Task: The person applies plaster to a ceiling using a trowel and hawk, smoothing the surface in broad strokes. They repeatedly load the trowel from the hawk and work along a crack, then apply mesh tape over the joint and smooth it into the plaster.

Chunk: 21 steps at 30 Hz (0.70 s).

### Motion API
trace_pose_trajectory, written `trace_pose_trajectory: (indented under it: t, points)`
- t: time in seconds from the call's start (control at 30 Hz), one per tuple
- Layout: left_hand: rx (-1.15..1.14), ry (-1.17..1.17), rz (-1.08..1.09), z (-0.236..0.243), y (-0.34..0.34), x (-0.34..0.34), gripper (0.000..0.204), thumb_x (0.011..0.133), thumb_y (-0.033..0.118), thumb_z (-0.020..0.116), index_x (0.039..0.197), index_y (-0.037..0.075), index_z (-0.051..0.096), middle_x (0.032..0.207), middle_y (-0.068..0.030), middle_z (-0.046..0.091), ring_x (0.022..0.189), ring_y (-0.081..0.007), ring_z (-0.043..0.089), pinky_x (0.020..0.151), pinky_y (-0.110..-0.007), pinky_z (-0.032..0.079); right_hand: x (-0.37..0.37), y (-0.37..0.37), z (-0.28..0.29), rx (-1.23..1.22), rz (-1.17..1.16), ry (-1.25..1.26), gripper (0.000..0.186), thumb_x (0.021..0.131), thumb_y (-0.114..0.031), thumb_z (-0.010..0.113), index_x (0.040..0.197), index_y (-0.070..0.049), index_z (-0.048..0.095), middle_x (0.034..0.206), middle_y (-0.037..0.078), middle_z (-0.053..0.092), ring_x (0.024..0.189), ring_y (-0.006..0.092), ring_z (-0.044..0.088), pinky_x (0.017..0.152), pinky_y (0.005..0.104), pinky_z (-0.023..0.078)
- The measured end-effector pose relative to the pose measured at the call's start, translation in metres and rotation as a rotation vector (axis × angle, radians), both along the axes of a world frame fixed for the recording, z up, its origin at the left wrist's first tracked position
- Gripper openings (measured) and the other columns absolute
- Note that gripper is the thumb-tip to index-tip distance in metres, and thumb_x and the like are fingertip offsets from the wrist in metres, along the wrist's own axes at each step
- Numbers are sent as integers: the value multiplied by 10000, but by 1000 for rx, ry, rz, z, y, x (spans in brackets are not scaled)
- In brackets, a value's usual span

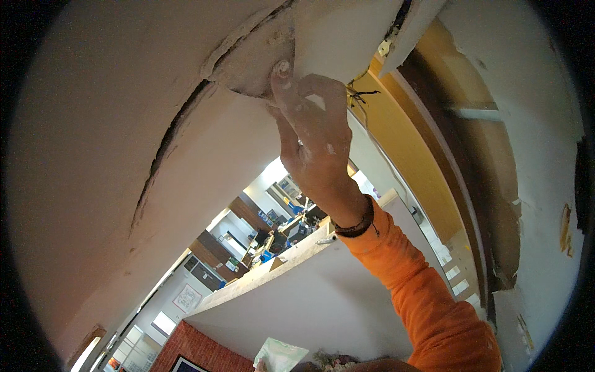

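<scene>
The cracked plaster patch (260,59) sits overhead, far up at centre. Your right hand (316,133) reaches it, forefinger (280,77) pressed on its edge, other fingers curled loosely. Your left hand stays unseen.

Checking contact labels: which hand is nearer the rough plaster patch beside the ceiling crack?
Right. The right hand presses a fingertip on the plaster patch; the left hand is only a sliver at the lower edge, by a pale bag, far from it.
</scene>
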<state>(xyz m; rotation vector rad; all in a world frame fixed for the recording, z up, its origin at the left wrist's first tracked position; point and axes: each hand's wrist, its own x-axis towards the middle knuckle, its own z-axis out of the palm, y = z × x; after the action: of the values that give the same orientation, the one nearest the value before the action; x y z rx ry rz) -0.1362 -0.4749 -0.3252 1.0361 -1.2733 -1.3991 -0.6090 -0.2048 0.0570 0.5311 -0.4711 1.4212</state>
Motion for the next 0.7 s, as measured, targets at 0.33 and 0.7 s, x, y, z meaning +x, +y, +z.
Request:
trace_pose_trajectory:
  t: [0.33, 0.7]
  points:
    - [-8, -11, 23, 6, -2, -4, 459, 1043, 321, 448, 1381, 21, 524, 1298, -131, 631, 1170, -277, 624, 1023, -440, 494, -9, -31, -43, 185, 198, -24, 818, 794, -25, 733, 1530, -243, 450, 1043, 141, 539, 980, 326, 570, 629, 392, 542]
    - [-45, -21, 38, 7, -9, -7, 452, 1047, 301, 438, 1378, 3, 518, 1295, -141, 632, 1159, -285, 633, 1021, -430, 502, 57, 51, -59, 292, 1026, 425, 838, 839, 46, 714, 1551, 46, 271, 1148, 141, 596, 968, 182, 647, 762, 330, 635]
